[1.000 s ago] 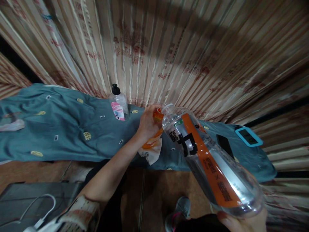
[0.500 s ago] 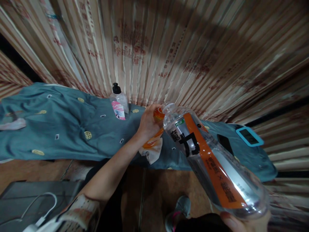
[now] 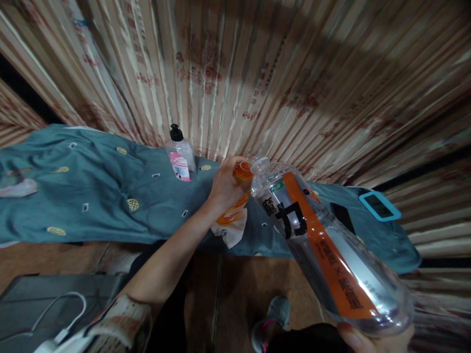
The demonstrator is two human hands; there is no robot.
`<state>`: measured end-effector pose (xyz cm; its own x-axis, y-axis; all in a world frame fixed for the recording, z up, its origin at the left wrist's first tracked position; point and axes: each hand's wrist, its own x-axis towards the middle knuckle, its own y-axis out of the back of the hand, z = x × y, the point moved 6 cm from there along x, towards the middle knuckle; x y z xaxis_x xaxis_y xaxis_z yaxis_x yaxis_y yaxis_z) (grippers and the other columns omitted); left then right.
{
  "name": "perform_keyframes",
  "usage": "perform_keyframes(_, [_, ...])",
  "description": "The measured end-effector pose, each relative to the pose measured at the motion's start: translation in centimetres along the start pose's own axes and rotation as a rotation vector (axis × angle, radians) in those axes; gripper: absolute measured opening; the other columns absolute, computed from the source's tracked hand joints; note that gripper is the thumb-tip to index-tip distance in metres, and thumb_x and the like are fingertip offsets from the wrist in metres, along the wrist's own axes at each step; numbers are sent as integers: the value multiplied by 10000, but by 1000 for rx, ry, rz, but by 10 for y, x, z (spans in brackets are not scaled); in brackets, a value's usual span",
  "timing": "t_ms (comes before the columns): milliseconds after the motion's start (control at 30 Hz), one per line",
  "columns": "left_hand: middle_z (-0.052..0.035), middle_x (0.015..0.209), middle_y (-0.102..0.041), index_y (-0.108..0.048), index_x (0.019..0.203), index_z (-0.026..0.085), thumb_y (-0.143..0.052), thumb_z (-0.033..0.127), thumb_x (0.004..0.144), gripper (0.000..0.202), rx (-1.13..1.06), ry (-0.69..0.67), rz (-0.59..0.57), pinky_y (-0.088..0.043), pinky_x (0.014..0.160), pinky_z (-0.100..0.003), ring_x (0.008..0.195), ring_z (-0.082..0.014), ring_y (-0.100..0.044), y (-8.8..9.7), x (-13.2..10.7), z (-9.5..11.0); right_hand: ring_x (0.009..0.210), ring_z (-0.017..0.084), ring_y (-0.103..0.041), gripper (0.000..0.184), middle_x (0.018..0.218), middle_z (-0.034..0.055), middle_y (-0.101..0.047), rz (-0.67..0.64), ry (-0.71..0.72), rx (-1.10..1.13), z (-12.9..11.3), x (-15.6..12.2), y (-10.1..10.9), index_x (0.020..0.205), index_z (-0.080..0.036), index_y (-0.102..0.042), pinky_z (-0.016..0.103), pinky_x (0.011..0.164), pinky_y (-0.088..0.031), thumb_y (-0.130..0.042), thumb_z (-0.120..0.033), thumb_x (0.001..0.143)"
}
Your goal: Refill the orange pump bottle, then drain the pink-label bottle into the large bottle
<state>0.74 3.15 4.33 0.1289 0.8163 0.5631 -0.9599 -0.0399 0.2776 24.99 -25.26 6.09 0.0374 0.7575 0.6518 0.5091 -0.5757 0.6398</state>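
Observation:
My right hand (image 3: 371, 338) grips the base of a large clear plastic bottle (image 3: 324, 245) with an orange and silver label, tilted so its open neck points up and left. My left hand (image 3: 225, 186) is closed on a small orange container (image 3: 241, 174) right at the bottle's mouth, with a white and orange cloth (image 3: 231, 225) hanging below the fingers. Both are held over the front edge of a table under a blue-green patterned cloth (image 3: 91, 196).
A clear pump bottle (image 3: 179, 156) with a black top and pink label stands at the back of the table. A black phone (image 3: 342, 215) and a blue-framed device (image 3: 379, 206) lie at the right. Striped curtains hang behind. A grey case with a white cable (image 3: 55, 314) sits lower left.
The big bottle has shifted slightly right and down. My left hand has stayed at the bottle's mouth.

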Motion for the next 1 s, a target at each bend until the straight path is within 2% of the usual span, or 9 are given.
perform_keyframes(100, [-56, 1146, -784, -677, 1085, 245, -866, 371, 851, 326, -1, 4, 3, -600, 940, -390, 1050, -240, -730, 1, 0, 0, 1150, 395, -759, 1016, 1390, 223, -704, 28, -101, 54, 6, -6, -3, 1599, -126, -510, 422, 832, -616, -885, -617, 792])
perform_keyframes(200, [-48, 1148, -785, -679, 1078, 253, -882, 335, 826, 334, -7, 9, 0, -596, 940, -385, 1040, -234, -722, 1, 0, -1, 1165, 399, -753, 1004, 1377, 234, -708, 97, -194, 102, 6, -7, -6, 1557, -115, -547, 444, 876, -604, -872, -677, 791])
perform_keyframes(433, [-50, 1104, -778, -688, 1075, 233, -874, 331, 821, 330, -10, 16, -7, -586, 895, -368, 1019, -236, -716, 1, 1, -2, 1094, 337, -756, 889, 1304, 179, -731, 132, -145, 104, -11, 9, -9, 1524, -148, -601, 414, 893, -592, -837, -672, 846])
perform_keyframes(600, [-51, 1075, -778, -686, 1048, 244, -855, 426, 843, 323, -24, 3, -2, -584, 882, -382, 998, -239, -711, 1, 1, -3, 1089, 315, -725, 956, 1304, 125, -695, 110, -132, 60, -18, 13, -13, 1600, -220, -566, 401, 924, -562, -845, -700, 821])
perform_keyframes(700, [-59, 1065, -773, -677, 1030, 245, -848, 428, 838, 316, -42, -21, 5, -590, 881, -396, 997, -249, -718, 1, 1, -3, 1034, 342, -731, 963, 1286, 99, -696, 124, -145, 47, -24, 14, -12, 1612, -333, -567, 451, 853, -586, -848, -732, 782])
perform_keyframes(833, [-63, 1047, -768, -664, 1002, 249, -854, 386, 821, 296, -45, -30, 11, -600, 880, -410, 992, -258, -725, 2, 2, -4, 1094, 433, -737, 816, 1347, 108, -687, 86, -240, 31, -29, 17, -12, 1639, -460, -505, 615, 889, -608, -757, -578, 872])
perform_keyframes(1000, [-53, 1061, -782, -669, 1016, 263, -868, 331, 808, 295, -28, -18, 19, -607, 893, -413, 1004, -257, -725, 2, 3, -5, 1090, 451, -737, 837, 1350, 115, -680, 75, -268, 41, -31, 18, -10, 1638, -450, -509, 620, 875, -602, -769, -529, 846])
